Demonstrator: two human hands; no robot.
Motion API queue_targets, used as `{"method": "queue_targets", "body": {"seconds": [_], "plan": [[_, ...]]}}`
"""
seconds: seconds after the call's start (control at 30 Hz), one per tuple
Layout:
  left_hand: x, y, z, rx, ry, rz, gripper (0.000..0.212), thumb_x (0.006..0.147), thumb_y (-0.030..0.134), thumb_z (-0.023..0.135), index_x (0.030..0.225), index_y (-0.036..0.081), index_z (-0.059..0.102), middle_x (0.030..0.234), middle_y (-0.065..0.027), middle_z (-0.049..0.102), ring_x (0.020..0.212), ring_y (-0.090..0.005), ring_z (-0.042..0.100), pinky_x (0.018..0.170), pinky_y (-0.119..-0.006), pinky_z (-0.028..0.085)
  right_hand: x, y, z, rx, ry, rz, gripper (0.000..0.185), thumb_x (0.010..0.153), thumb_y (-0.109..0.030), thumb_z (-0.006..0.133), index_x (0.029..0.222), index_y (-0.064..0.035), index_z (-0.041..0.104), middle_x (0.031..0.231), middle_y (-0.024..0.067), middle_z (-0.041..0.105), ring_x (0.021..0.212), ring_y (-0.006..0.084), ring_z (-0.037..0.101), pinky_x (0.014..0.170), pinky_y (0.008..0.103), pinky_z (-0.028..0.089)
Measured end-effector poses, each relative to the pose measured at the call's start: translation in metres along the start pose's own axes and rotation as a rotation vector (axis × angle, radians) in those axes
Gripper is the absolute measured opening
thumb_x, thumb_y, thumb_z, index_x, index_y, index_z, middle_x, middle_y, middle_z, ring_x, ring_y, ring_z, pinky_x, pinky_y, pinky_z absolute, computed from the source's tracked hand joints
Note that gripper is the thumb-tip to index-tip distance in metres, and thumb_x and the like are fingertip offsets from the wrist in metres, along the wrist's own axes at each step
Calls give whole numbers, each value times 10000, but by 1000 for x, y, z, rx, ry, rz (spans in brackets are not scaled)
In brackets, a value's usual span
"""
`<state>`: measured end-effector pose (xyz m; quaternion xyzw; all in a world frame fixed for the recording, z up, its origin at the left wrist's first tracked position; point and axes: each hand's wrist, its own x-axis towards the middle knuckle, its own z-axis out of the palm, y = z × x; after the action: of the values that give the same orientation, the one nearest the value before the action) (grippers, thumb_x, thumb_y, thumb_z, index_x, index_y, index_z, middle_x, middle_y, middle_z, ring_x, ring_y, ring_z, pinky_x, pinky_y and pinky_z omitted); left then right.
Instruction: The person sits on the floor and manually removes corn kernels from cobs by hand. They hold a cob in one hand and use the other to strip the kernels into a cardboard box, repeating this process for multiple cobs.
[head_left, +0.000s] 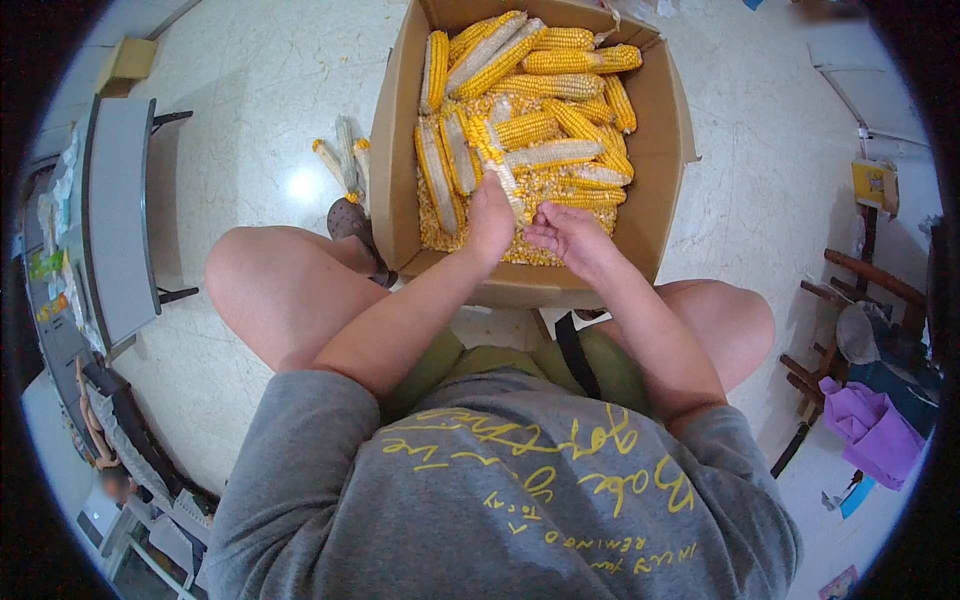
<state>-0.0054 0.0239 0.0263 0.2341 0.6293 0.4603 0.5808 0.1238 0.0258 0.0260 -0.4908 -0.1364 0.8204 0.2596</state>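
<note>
A large cardboard box (667, 150) stands between my knees. Inside lie many ears of yellow dried corn (559, 86), some with bare pale strips along them, over loose corn kernels (442, 236). My left hand (492, 217) holds a partly shelled corn ear (499, 165) that slants over the box, its upper part still yellow. Beside the lower end of that ear is my right hand (568, 232), fingers curled; whether it touches the ear or holds kernels is unclear.
Several stripped corn cobs (345, 150) lie on the floor left of the box, by my shoe (352, 225). A table (124, 217) stands at far left, with another person (116, 480) below it. Wooden furniture (825, 375) with a purple cloth (874, 431) is at right.
</note>
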Motion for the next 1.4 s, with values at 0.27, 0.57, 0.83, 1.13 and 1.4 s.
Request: {"method": "queue_targets", "body": {"seconds": [0.27,0.57,0.83,1.13,1.4], "plan": [[13,-22,-8,201,-19,77,422,908,293,214,894,-45,466,823,-176,516,779,-244,479,765,-341,364,-10,-21,12,-532,124,-85,284,805,-257,554,903,8,581,754,58,587,642,132,571,524,247,495],[6,-16,-7,284,-26,114,415,909,293,214,901,-40,461,812,-175,524,761,-260,487,755,-347,374,-8,-18,7,-686,-121,-150,249,838,-234,509,831,9,564,690,63,570,598,108,552,508,233,476],[-3,2,-1,200,13,70,430,916,282,185,890,-49,459,769,-138,512,714,-206,468,718,-335,382,-3,-9,2,-332,-287,39,271,886,-246,382,842,-3,494,680,56,522,589,140,539,477,259,469],[-3,1,-5,398,-77,205,385,909,268,236,849,-43,454,769,-221,491,718,-315,472,729,-383,365,6,-17,-13,-923,264,-263,321,837,-285,473,936,5,566,816,64,583,731,153,579,563,258,476],[-4,-16,-4,296,-142,223,363,908,257,247,850,-42,446,780,-213,491,736,-329,481,703,-388,373,-19,-19,27,-619,94,-408,283,734,-168,647,937,20,587,789,72,604,675,92,554,571,213,453]]}}
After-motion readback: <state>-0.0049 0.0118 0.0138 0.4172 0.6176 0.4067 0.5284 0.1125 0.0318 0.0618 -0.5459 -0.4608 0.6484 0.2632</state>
